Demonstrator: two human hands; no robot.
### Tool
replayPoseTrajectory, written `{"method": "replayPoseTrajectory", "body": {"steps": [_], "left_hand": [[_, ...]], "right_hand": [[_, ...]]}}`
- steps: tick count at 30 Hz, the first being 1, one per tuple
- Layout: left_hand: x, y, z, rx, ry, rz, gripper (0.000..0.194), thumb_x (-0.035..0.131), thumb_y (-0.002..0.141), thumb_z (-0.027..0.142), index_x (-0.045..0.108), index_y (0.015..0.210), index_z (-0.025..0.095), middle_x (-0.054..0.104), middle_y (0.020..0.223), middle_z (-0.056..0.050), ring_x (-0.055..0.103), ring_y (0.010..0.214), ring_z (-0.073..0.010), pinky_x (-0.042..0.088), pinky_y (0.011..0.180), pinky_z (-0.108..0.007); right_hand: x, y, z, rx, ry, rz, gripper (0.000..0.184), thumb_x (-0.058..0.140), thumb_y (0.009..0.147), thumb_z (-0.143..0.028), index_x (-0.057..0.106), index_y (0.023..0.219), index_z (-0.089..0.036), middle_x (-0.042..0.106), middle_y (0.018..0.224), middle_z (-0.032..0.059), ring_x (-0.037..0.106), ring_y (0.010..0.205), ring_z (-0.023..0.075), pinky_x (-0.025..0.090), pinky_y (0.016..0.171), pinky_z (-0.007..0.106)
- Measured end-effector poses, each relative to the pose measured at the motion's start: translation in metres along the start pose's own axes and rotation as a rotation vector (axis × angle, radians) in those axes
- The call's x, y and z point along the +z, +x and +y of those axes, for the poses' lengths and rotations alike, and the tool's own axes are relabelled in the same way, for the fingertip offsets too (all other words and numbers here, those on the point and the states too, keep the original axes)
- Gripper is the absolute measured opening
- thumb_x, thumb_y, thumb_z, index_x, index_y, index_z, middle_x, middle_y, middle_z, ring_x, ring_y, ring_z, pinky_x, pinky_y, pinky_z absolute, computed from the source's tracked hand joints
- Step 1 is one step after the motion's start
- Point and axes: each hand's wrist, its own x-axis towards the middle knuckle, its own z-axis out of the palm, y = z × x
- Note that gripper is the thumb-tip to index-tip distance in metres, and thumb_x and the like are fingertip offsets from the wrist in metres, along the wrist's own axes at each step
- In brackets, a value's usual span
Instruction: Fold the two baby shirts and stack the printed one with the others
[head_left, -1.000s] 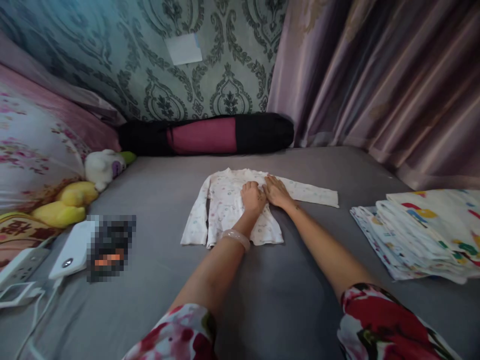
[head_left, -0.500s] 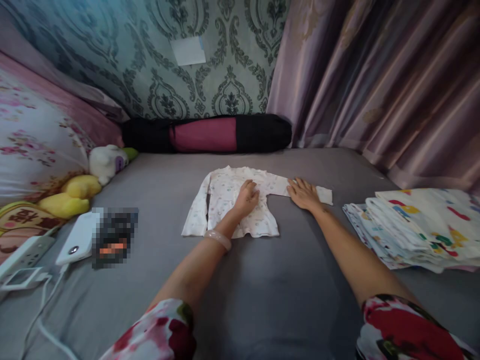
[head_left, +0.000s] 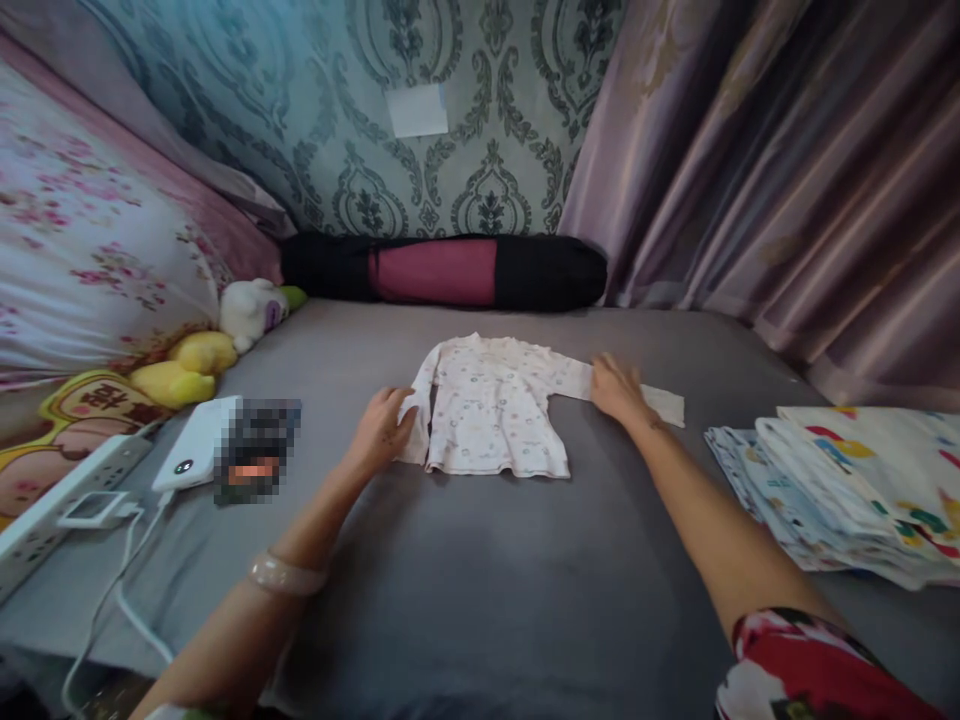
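Far L on my feed: power strip (head_left: 90,490) w/ cable, then white device (head_left: 196,440), flat on grey sheet (head_left: 480,590). Next, my L hand (head_left: 384,432): thumb & fingers apart, loosely bent, nothing clasped that I can see. It's over the shirt's L sleeve (head_left: 425,395), hiding part of it; can't tell if fingertips touch cloth. Shirt (head_left: 491,410), white w/ small prints, lies flat mid-sheet btwn my hands, collar at far side, hem toward me. R sleeve (head_left: 665,405) runs straight out, under my R hand (head_left: 619,390); that one's blurred, so can't tell if it's pressing, pinching or just above. Far R: folded cloth stack (head_left: 832,490), well apart from shirt.
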Motion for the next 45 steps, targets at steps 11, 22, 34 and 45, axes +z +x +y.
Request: {"method": "replayPoseTrajectory", "body": {"steps": [11, 22, 34, 45], "left_hand": [[-0.015, -0.039, -0.03, -0.316, 0.084, -0.078, 0.033, 0.051, 0.085, 0.042, 0.061, 0.106, 0.019, 0.066, 0.086, -0.005, 0.062, 0.081, -0.0208, 0.049, 0.077, -0.034], [-0.018, -0.026, -0.013, -0.456, -0.069, -0.24, 0.031, 0.06, 0.079, 0.044, 0.061, 0.096, 0.018, 0.067, 0.08, -0.003, 0.062, 0.076, -0.0193, 0.043, 0.066, -0.028], [-0.023, -0.009, -0.014, -0.518, -0.118, -0.352, 0.019, 0.06, 0.074, 0.034, 0.065, 0.077, 0.016, 0.063, 0.07, -0.002, 0.058, 0.069, -0.0172, 0.038, 0.059, -0.026], [-0.084, 0.068, -0.084, -0.51, -0.206, 0.195, 0.024, 0.054, 0.068, 0.036, 0.061, 0.08, 0.016, 0.053, 0.064, 0.002, 0.052, 0.063, -0.0154, 0.038, 0.055, -0.024]], "right_hand": [[0.071, 0.073, -0.119, -0.021, -0.112, -0.048, 0.063, 0.018, 0.1, -0.042, 0.03, 0.149, -0.004, 0.023, 0.159, 0.0184, 0.018, 0.147, 0.0281, 0.017, 0.118, 0.045], [0.084, 0.076, -0.113, -0.017, -0.172, 0.018, 0.064, 0.022, 0.099, -0.041, 0.027, 0.15, -0.003, 0.022, 0.159, 0.0193, 0.017, 0.147, 0.0305, 0.015, 0.117, 0.048], [0.099, 0.076, -0.191, -0.304, -0.037, -0.032, 0.049, 0.031, 0.097, -0.02, 0.039, 0.145, -0.011, 0.032, 0.156, 0.0138, 0.023, 0.146, 0.023, 0.018, 0.118, 0.043], [0.118, 0.08, -0.209, -0.204, -0.018, -0.002, 0.057, 0.022, 0.102, -0.037, 0.032, 0.15, -0.008, 0.029, 0.158, 0.0126, 0.02, 0.146, 0.0237, 0.012, 0.119, 0.04]]}}
